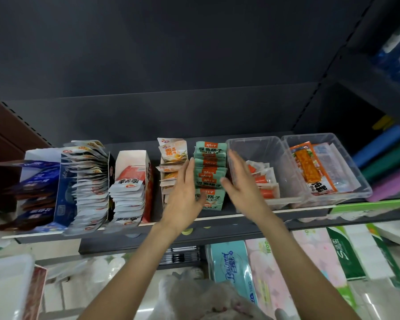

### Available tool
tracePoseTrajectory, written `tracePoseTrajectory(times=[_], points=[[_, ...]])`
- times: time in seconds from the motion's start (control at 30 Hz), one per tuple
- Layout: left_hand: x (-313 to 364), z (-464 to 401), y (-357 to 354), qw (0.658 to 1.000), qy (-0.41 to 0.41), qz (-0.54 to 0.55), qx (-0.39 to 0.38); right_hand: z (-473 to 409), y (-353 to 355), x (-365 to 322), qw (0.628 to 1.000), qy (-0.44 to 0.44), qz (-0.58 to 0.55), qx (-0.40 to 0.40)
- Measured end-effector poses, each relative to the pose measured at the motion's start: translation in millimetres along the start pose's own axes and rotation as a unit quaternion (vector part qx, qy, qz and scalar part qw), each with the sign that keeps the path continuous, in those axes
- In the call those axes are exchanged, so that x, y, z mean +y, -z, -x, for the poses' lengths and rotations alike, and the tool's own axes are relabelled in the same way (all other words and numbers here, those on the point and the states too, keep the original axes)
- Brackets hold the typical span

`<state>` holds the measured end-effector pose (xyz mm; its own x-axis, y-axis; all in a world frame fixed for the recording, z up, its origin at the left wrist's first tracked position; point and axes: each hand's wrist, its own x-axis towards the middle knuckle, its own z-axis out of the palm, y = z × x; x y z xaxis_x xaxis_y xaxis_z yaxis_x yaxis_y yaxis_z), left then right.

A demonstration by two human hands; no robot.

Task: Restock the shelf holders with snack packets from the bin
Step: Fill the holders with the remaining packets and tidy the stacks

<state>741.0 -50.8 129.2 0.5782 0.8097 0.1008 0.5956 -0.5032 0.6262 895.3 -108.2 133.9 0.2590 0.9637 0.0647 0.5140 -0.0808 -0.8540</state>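
Dark metal shop shelf (217,221) under a dark back panel, tissue packs on the level below. At the middle, left hand (185,199) with fingers straight and together, laid flat against the left side of a row of green-and-orange snack packets (210,172). Right hand (239,181) opposite, fingers straight and slightly spread, flat against the right side of the same row, thumb toward the packets. Row upright between the two palms, near the shelf's front edge. Just left of the left hand, a row of yellow-printed packets (171,162). Further left, a red-and-white carton (148,176) holding silver pouches, then a fanned row of silver packets (90,179), then a blue box (62,197) with dark blue packets. Just right of the right hand, a clear plastic bin (259,148) with a few orange-striped sticks inside; beside it, touching, a second clear bin (355,176) with an orange-labelled packet. At lower left, the corner of a white container (7,285).
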Motion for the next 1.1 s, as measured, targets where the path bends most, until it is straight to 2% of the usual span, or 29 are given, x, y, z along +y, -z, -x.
tracePoseTrajectory(times=[0.07,0.23,0.33,0.47,0.53,0.6,0.7,0.83,0.93,1.1], points=[[7,-6,-3,0.998,0.037,0.049,-0.014,1,-22,6,0.999,-0.014,-0.032,-0.005],[5,-17,-10,0.984,0.102,0.147,-0.011,0,-55,9,0.984,-0.05,-0.123,0.116],[6,-17,-15,0.969,0.118,0.215,-0.013,1,-61,2,0.97,-0.06,-0.18,0.149],[8,-11,-10,0.929,0.148,0.337,0.032,2,-57,2,0.985,-0.053,-0.075,0.143],[6,-13,-8,0.927,0.161,0.335,0.054,-2,-55,5,0.987,-0.067,0.005,0.149],[7,-17,-12,0.942,0.148,0.3,0.032,-8,-57,8,0.984,-0.081,0.049,0.15],[7,-17,-23,0.962,0.127,0.243,-0.008,-11,-59,7,0.983,-0.096,0.005,0.153],[0,-16,-21,0.96,0.131,0.245,0.016,0,-54,6,0.984,-0.087,-0.067,0.137],[1,-15,-15,0.967,0.128,0.22,-0.011,7,-59,13,0.991,-0.065,-0.025,0.119],[3,-13,-20,0.975,0.129,0.183,-0.001,10,-65,13,0.983,-0.089,0.058,0.15]])
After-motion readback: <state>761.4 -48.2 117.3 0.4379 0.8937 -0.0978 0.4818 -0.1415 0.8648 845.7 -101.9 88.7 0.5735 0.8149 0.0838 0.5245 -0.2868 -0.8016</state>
